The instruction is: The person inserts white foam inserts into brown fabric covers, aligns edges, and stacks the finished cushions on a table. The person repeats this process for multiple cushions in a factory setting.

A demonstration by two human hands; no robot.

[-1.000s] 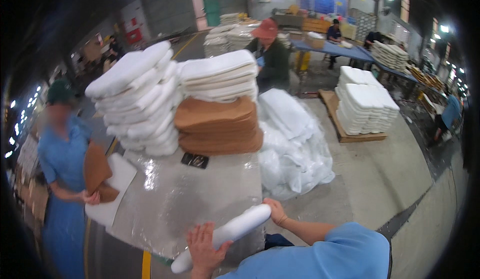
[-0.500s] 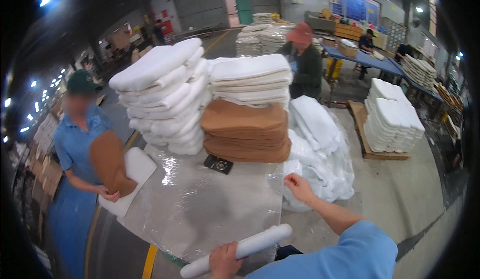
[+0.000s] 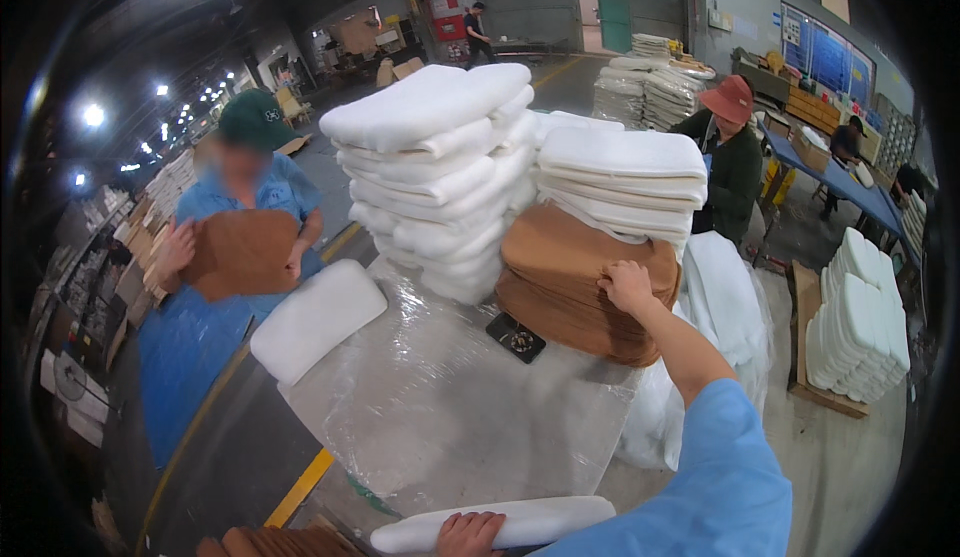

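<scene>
My left hand (image 3: 470, 535) is closed around a long white padded piece (image 3: 545, 522) at the table's near edge. My right hand (image 3: 628, 285) reaches forward, its fingers curled at the right end of the top brown fabric piece (image 3: 590, 247), which lies on a thick pile of the same kind. The grip's underside is hidden. Folded white pads (image 3: 620, 172) rest on top of that pile. To its left rises a tall stack of white pads (image 3: 430, 147). A small black box of tiny metal parts (image 3: 516, 338) lies in front of the pile.
The plastic-covered table (image 3: 450, 427) carries a single white pad (image 3: 318, 322) at its left edge. A person in a green cap (image 3: 255, 120) holds a brown piece there. Another in a red hat (image 3: 730, 100) stands behind. Stacked pads on a pallet (image 3: 860, 327) sit on the right floor.
My right hand has gone from beside the table to the brown pile. My view has swung left. The person in the green cap has lifted the brown piece with both hands.
</scene>
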